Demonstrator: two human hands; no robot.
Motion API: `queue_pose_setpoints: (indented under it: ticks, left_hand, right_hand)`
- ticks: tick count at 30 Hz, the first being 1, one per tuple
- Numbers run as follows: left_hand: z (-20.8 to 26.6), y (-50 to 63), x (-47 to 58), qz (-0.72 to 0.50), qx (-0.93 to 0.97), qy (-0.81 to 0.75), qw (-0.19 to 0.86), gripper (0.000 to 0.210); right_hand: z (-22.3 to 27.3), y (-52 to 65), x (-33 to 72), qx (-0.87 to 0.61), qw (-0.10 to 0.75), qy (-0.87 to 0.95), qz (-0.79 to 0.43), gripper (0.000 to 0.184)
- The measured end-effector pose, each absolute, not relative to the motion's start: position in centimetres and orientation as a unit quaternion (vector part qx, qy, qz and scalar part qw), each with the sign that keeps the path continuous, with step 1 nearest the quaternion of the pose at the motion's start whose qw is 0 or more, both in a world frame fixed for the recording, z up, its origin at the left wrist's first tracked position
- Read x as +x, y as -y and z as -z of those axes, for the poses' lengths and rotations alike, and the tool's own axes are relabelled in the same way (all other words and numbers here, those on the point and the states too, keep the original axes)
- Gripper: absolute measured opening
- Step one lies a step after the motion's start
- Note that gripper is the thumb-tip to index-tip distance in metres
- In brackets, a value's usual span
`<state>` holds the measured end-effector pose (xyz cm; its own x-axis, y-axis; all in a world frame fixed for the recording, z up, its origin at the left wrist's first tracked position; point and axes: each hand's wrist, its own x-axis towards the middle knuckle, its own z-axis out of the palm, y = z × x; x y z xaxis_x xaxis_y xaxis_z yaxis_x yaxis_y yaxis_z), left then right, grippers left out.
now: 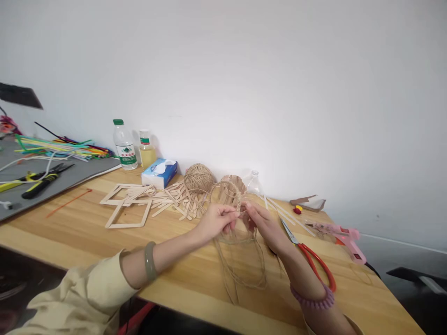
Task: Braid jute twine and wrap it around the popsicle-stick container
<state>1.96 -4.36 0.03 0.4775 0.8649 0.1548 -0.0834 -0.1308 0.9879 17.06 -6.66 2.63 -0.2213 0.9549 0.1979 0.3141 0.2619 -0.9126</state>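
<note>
Between finger and thumb of my left hand (219, 218) is the end of a braided twine cord (239, 197), which arches up and leftward in a loop. Close beside it, my right hand (262, 222) pinches twine strands at the braid's end; its fingertips are partly hidden. Loose twine strands (233, 275) hang and curl over the table below both hands. Just behind the loop stands a brownish, ridged piece (233, 179), mostly covered by the cord. A ball of twine (199, 177) sits behind my left hand.
Scissors with red handles (316, 265) and a pink glue gun (344, 237) lie right. Wooden sticks (174, 199), stick frames (128, 214), a tissue box (159, 174) and two bottles (125, 149) are left. Pliers (44, 182) and pipe cleaners (70, 146) rest on a grey mat.
</note>
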Motion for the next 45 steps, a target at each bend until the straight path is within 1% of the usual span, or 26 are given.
queue_pose_setpoints:
  ticks: [4, 6, 13, 19, 26, 28, 30, 34, 37, 42, 45]
  left_hand:
    - [-0.6, 4.4, 1.6, -0.427, 0.625, -0.307, 0.577, 0.031]
    - [-0.9, 4.5, 1.5, -0.437, 0.618, -0.306, 0.577, 0.028]
    - [-1.3, 4.4, 1.2, -0.477, 0.579, -0.3, 0.59, 0.025]
    - [-1.2, 3.6, 1.1, -0.421, 0.555, -0.309, 0.648, 0.025]
    - [-1.3, 2.9, 0.3, -0.337, 0.472, -0.231, 0.781, 0.023]
    - [-1.3, 2.8, 0.2, -0.32, 0.47, -0.224, 0.791, 0.021]
    - [-1.2, 2.6, 0.3, -0.333, 0.506, -0.233, 0.76, 0.018]
    - [-1.1, 2.5, 0.6, -0.411, 0.62, -0.278, 0.607, 0.01]
    - [-1.1, 2.6, 0.7, -0.46, 0.657, -0.294, 0.519, 0.009]
    - [-0.9, 2.8, 0.6, -0.508, 0.684, -0.291, 0.435, 0.01]
    - [-0.8, 3.0, 0.6, -0.504, 0.738, -0.292, 0.341, 0.015]
  right_hand:
    - [-3.0, 6.9, 16.7, -0.472, 0.404, 0.726, -0.293, 0.021]
    - [-3.2, 6.9, 16.6, -0.469, 0.405, 0.731, -0.287, 0.018]
    - [-3.2, 6.9, 16.4, -0.453, 0.417, 0.728, -0.302, 0.023]
    - [-2.4, 6.6, 16.6, -0.475, 0.432, 0.691, -0.331, 0.021]
    - [-2.3, 6.5, 16.7, -0.466, 0.459, 0.646, -0.394, 0.02]
    - [-2.3, 6.5, 16.5, -0.465, 0.462, 0.637, -0.407, 0.02]
    - [-2.2, 6.5, 16.4, -0.471, 0.469, 0.625, -0.409, 0.021]
    - [-1.6, 6.2, 16.3, -0.49, 0.498, 0.6, -0.39, 0.024]
    - [-1.4, 6.2, 16.0, -0.475, 0.504, 0.593, -0.411, 0.024]
    - [-1.6, 6.7, 15.2, -0.46, 0.47, 0.622, -0.424, 0.023]
    - [-1.8, 6.9, 15.1, -0.473, 0.457, 0.637, -0.402, 0.025]
